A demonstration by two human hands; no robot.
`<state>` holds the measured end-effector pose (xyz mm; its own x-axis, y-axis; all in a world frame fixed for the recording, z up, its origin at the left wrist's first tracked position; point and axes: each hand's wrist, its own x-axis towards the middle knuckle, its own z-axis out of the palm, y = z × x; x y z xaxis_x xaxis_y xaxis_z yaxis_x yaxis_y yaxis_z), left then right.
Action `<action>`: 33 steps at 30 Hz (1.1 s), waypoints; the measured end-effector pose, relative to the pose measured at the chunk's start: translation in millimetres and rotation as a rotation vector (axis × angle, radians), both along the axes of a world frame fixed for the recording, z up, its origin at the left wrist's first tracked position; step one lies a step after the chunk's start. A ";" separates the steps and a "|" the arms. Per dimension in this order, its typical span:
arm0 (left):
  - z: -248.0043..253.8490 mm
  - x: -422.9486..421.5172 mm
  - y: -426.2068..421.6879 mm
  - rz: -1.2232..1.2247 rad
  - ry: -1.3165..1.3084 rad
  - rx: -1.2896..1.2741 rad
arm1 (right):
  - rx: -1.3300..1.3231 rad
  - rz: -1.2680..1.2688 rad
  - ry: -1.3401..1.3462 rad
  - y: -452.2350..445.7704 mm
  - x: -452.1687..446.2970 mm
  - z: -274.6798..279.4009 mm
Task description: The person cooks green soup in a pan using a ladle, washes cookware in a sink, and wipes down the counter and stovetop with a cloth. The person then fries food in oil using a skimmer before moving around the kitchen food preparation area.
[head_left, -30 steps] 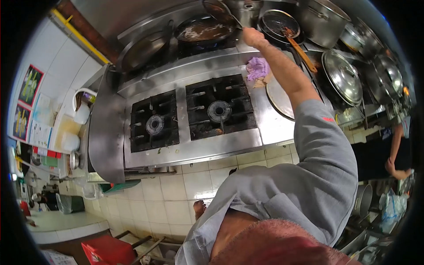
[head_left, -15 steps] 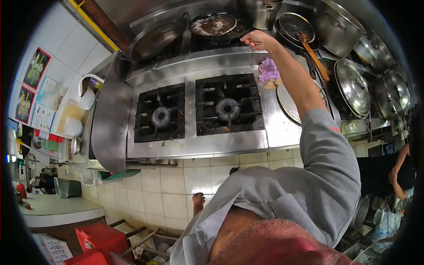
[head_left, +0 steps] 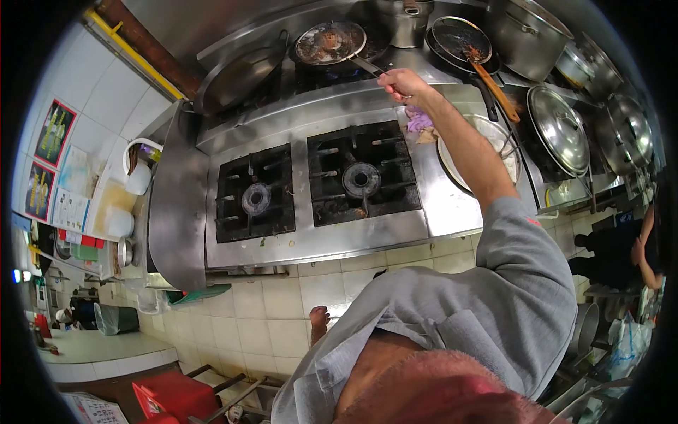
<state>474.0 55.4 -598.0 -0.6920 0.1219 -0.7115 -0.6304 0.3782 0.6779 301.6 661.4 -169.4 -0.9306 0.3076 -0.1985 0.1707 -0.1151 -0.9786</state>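
My right hand (head_left: 403, 85) is closed round the end of a long metal handle at the back of the stove. The handle belongs to a round mesh strainer (head_left: 311, 46) with a brown clump (head_left: 330, 40) inside. It is held over a dark pan (head_left: 378, 46) on a back burner, which it partly hides. A blue flame shows faintly under the pan. My left hand (head_left: 319, 316) hangs low beside my body, in front of the stove, with its fingers loosely apart and nothing visible in it.
A wok (head_left: 244, 74) leans at the back left. To the right are a purple cloth (head_left: 418, 120), a round whitish tray (head_left: 487, 127), a black pan holding a strainer (head_left: 455, 35) with a wooden-handled tool (head_left: 498, 92), a tall pot (head_left: 530, 39) and a lid (head_left: 561, 131). Another person (head_left: 611, 247) stands far right.
The strainer has come up out of the foamy pan, its handle now showing, and a brown clump is in it. My right hand has shifted slightly left and down in view.
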 end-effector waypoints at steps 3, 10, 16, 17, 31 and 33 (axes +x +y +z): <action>-22.0 3.6 -14.2 -0.181 0.129 -0.019 | 0.334 -0.157 0.109 10.3 2.0 1.9; -43.3 -22.0 10.8 -0.482 0.080 -0.032 | 1.365 -0.278 -0.315 25.8 4.3 43.8; -36.2 -70.9 78.1 -0.331 -0.104 -0.001 | 0.912 0.001 -0.302 54.8 -60.4 7.9; -34.8 -78.9 88.9 -0.338 -0.104 0.006 | 0.922 -0.028 -0.310 66.2 -70.1 0.0; -26.4 -111.8 149.4 -0.500 -0.113 0.038 | -0.008 0.022 0.000 -0.4 -40.2 -0.6; -33.8 -109.4 146.2 -0.522 -0.113 0.058 | 0.083 0.021 0.105 -5.6 -40.4 -11.8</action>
<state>364.6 201.6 -631.8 -0.4478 0.4707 -0.7602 -0.4388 0.6251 0.6456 261.2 655.8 -181.3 -0.9514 0.2988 -0.0742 0.0682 -0.0304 -0.9972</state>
